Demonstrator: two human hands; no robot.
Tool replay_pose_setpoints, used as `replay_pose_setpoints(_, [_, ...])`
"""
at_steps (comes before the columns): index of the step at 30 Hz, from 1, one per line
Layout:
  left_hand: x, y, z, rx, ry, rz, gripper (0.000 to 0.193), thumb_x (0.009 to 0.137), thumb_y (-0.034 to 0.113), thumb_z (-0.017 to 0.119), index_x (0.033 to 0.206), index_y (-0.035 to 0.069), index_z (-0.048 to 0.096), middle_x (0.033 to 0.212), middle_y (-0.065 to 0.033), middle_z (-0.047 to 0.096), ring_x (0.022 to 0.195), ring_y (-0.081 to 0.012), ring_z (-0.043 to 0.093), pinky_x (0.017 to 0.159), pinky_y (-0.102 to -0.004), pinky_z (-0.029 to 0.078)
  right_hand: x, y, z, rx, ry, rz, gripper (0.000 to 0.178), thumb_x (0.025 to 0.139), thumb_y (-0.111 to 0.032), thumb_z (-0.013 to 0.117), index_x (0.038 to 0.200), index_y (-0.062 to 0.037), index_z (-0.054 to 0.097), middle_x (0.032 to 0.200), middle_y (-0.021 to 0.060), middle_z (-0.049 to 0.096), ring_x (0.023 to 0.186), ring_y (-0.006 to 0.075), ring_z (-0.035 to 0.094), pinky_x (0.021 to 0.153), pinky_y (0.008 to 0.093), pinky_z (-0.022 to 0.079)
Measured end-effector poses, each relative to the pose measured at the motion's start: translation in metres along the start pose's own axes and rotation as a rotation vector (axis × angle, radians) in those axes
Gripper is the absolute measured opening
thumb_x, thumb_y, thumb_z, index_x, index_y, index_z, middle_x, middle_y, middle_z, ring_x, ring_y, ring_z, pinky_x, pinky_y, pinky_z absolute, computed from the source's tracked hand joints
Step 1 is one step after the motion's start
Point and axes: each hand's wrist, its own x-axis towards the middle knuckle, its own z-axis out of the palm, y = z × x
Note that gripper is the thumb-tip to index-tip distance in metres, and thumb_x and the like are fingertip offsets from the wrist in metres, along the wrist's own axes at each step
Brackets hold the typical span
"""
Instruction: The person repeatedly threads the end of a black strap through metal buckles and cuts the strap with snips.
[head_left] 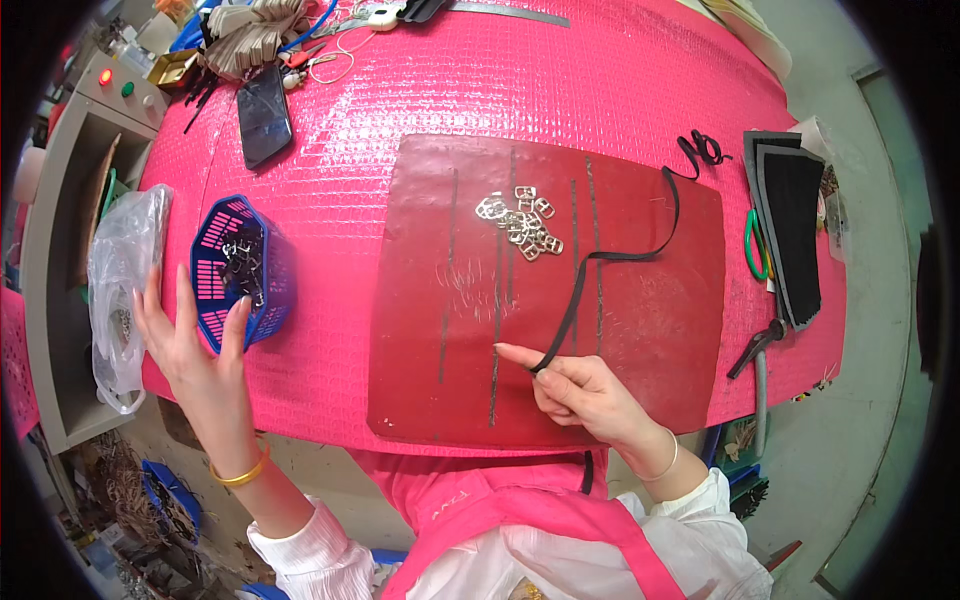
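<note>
My left hand (203, 362) is open, fingers spread, at the near side of a blue plastic basket (277, 292); whether it touches the rim I cannot tell. Inside the basket lie small dark and shiny metal pieces (243, 260). Between the thumb and fingers of my right hand (592, 398) is the end of a narrow black strap (620, 256), with the index finger stretched out to the left. The strap winds away to the far right and ends in a curl. Several silver buckles (524, 224) lie in a loose pile on a dark red mat (660, 350).
A pink covering (340, 190) spreads over the table. Left stand a clear plastic bag (125, 300) and a grey cabinet (60, 250); a black phone (264, 118) lies at the far left. On the right are black sheets (790, 235) and green-handled scissors (752, 245).
</note>
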Motion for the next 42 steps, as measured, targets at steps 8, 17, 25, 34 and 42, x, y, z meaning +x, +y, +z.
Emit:
replay_pose_setpoints(8, [-0.019,0.05,0.099,-0.471,-0.875,-0.074,0.018,0.072,0.007,0.063,0.089,0.002,0.061,0.078,-0.0092,0.061,0.065,-0.022,0.058,0.061,-0.028,0.046,-0.001,0.012,-0.004,-0.603,-0.023,-0.213,0.04,0.085,-0.017,0.056,0.123,-0.0069,0.048,0.063,-0.0044,0.044,0.053,0.0018,0.034,0.048,0.0188,0.03])
replay_pose_setpoints(17, [0.008,0.05,0.107,-0.479,-0.565,0.311,0.014,0.07,0.006,0.066,0.082,0.001,0.06,0.072,-0.0113,0.057,0.063,-0.0228,0.058,0.057,-0.0306,0.045,0.005,-0.023,-0.017,-0.811,0.468,-0.563,0.004,0.076,0.001,0.062,0.079,0.001,0.059,0.067,0.0025,0.052,0.053,0.0066,0.045,0.046,0.0213,0.035])
replay_pose_setpoints(25, [0.026,0.041,0.155,-0.012,-0.185,0.391,0.011,0.07,0.007,0.066,0.078,0.004,0.058,0.064,-0.0062,0.052,0.056,-0.0203,0.056,0.05,-0.029,0.043,-0.003,-0.005,-0.024,-0.615,0.512,-0.522,0.008,0.081,0.0,0.056,0.085,0.0007,0.062,0.069,0.0018,0.057,0.055,0.0035,0.05,0.047,0.0164,0.034])
replay_pose_setpoints(34, [-0.008,0.039,0.114,-1.02,-0.491,-0.541,0.014,0.08,0.003,0.059,0.092,-0.005,0.059,0.081,-0.0127,0.063,0.071,-0.0188,0.064,0.063,-0.0234,0.052,-0.004,-0.014,-0.026,-0.352,0.52,-0.373,0.009,0.079,-0.003,0.061,0.087,-0.0006,0.064,0.068,-0.0035,0.054,0.055,0.0006,0.041,0.046,0.0168,0.029])
replay_pose_setpoints(42, [-0.033,0.04,0.09,-1.199,-0.664,-0.686,0.021,0.081,0.002,0.056,0.101,-0.006,0.058,0.087,-0.0149,0.063,0.077,-0.0217,0.064,0.068,-0.0254,0.052,0.007,-0.031,-0.024,-0.007,0.241,-0.105,0.012,0.079,-0.013,0.064,0.083,-0.0013,0.063,0.056,-0.0058,0.044,0.046,0.0011,0.033,0.04,0.0187,0.02])
